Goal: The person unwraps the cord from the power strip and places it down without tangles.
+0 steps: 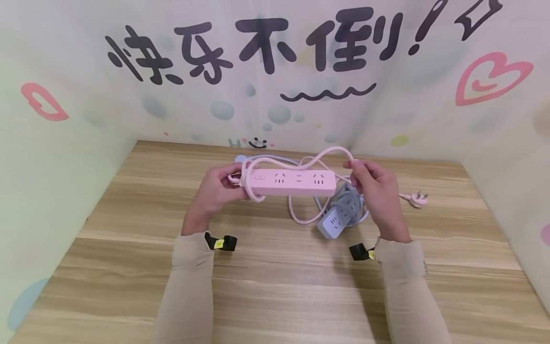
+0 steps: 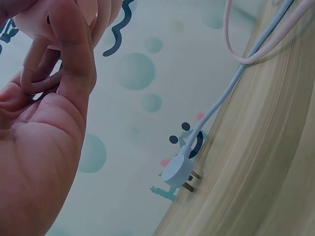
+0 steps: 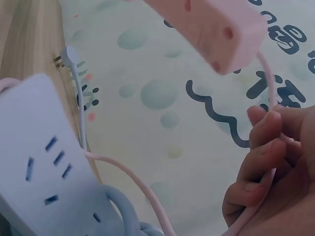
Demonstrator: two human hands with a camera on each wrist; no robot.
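My left hand (image 1: 219, 188) grips the left end of a pink power strip (image 1: 296, 181), held up above the table with its sockets facing me. The strip's pink cord (image 1: 275, 161) loops round that end and runs across to my right hand (image 1: 375, 191), whose fingers pinch it. In the right wrist view the cord passes through the curled fingers (image 3: 266, 162). From the right hand the cord goes on to a pink plug (image 1: 418, 199) on the table. A blue power strip (image 1: 337, 220), its own cord wound round it, lies below and left of the right hand.
A wooden table (image 1: 275, 286) carries everything, with a printed cloth wall (image 1: 258, 110) along its back and sides. At the back, the blue plug (image 2: 178, 169) lies near the wall. A slack loop of pink cord (image 1: 301, 222) hangs beside the blue strip.
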